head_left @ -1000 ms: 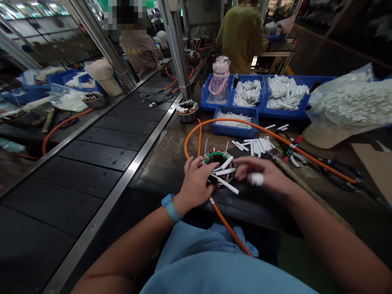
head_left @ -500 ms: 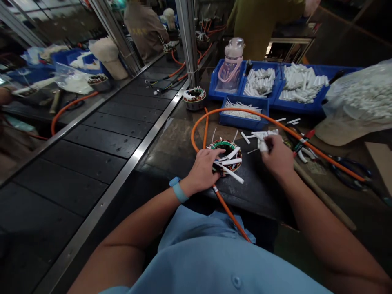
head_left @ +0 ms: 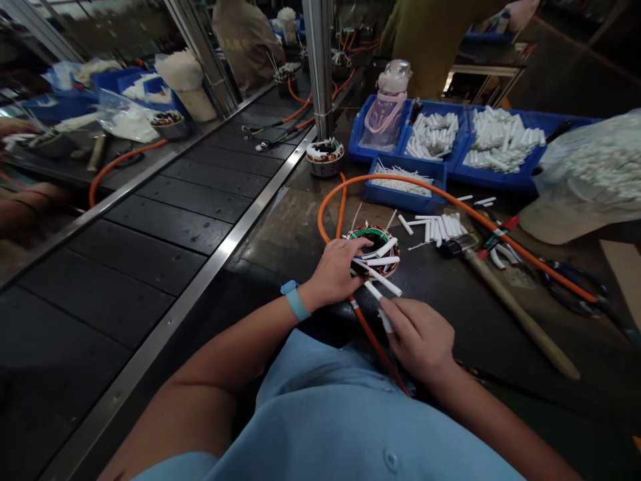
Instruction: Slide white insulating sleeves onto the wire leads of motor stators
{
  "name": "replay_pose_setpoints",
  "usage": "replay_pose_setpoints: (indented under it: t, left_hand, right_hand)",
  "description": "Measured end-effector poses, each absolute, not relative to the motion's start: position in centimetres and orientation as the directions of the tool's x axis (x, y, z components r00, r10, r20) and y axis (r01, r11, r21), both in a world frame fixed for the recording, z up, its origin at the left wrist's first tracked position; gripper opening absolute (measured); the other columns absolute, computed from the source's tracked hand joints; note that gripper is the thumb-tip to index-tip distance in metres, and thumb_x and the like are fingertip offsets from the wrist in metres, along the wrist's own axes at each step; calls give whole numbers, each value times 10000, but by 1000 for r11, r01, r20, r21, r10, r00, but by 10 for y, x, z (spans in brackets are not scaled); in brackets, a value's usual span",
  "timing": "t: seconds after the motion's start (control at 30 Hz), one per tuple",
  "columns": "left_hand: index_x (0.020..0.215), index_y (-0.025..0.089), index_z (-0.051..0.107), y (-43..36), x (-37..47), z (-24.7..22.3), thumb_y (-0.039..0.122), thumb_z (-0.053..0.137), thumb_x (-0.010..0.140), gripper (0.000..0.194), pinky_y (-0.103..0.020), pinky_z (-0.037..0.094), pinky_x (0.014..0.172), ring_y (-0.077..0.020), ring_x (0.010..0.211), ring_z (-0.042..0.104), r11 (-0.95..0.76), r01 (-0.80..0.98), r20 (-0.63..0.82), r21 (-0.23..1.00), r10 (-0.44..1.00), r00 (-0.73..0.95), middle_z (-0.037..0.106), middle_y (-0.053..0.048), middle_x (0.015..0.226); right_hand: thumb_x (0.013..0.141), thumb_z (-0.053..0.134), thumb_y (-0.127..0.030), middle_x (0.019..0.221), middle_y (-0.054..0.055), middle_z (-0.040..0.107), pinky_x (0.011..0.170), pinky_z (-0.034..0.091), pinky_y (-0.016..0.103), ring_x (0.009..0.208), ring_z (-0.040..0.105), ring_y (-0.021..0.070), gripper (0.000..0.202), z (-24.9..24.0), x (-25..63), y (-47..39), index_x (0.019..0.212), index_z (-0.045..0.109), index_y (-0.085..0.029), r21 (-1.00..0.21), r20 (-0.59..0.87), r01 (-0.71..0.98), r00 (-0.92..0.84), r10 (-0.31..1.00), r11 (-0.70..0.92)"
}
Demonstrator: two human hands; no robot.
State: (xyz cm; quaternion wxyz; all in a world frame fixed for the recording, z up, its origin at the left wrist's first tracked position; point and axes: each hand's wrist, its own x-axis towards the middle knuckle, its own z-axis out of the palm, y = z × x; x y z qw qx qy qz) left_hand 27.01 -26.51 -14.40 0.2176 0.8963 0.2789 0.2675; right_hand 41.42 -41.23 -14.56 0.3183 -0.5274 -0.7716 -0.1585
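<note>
A round wire-wound ring (head_left: pixel 389 267) with a green inner edge lies on the dark bench, several white sleeves sticking out of it to the right. My left hand (head_left: pixel 338 270) grips its left side, the fingers reaching over the rim. Just below and right of the ring, my right hand (head_left: pixel 423 334) pinches a white sleeve (head_left: pixel 373 290) whose far end points at the ring's lower edge. Another white piece shows under the right fingers. An orange cable (head_left: pixel 368 327) runs below the ring toward my blue shirt.
Loose white sleeves (head_left: pixel 443 228) and a wooden-handled hammer (head_left: pixel 521 314) lie to the right. Behind are blue bins (head_left: pixel 405 194), a pink bottle (head_left: pixel 384 110) and a second ring (head_left: pixel 325 159). A slatted conveyor (head_left: pixel 165 227) runs at left. Another person's arm (head_left: pixel 33 204) shows at far left.
My right hand has come from the loose sleeves down and left to the ring's lower edge, with a white sleeve in its fingers. My left hand stays on the ring.
</note>
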Motion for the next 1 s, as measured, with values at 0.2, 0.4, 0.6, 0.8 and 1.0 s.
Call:
replay_pose_setpoints:
  t: [0.2, 0.4, 0.6, 0.8, 1.0]
  left_hand:
    - [1257, 172, 389, -267, 271, -139, 174, 562, 700, 583, -391, 332, 949, -223, 1037, 500, -774, 413, 318, 480, 592, 741, 577, -73, 1095]
    - [1193, 188, 468, -267, 270, -137, 139, 541, 691, 509, -381, 344, 925, -210, 982, 522, -771, 383, 337, 510, 588, 735, 603, -57, 1044]
    - [1274, 191, 378, -257, 260, -128, 257, 632, 693, 638, -385, 340, 928, -219, 1005, 515, -755, 286, 275, 590, 521, 808, 600, -60, 1020]
    - [1068, 207, 520, -259, 268, -130, 256, 613, 726, 358, -370, 356, 905, -203, 939, 536, -708, 359, 266, 608, 608, 748, 608, -31, 957]
    - [936, 191, 535, -269, 279, -131, 254, 620, 686, 271, -392, 359, 899, -203, 866, 542, -660, 480, 271, 578, 710, 650, 589, -24, 846]
  right_hand:
    - [829, 423, -122, 931, 79, 678, 625, 462, 300, 707, 609, 178, 325, -147, 399, -385, 1096, 589, -202, 7, 540, 960, -239, 807, 279]
    - [838, 459, -141, 972, 69, 674, 682, 442, 308, 825, 606, 196, 320, -158, 405, -368, 1121, 593, -208, 46, 518, 944, -302, 800, 327]
    - [805, 514, -169, 869, 47, 684, 673, 452, 306, 739, 604, 182, 288, -171, 414, -374, 1055, 635, -246, -303, 599, 922, -13, 801, 241]
    - [784, 528, -244, 817, 15, 679, 660, 482, 297, 737, 621, 182, 181, -168, 414, -362, 901, 666, -243, -781, 383, 618, 363, 849, 89]
    - [722, 603, -322, 893, 37, 655, 707, 499, 328, 759, 618, 196, 379, -159, 421, -372, 1090, 580, -237, -741, 272, 671, 248, 930, 38]
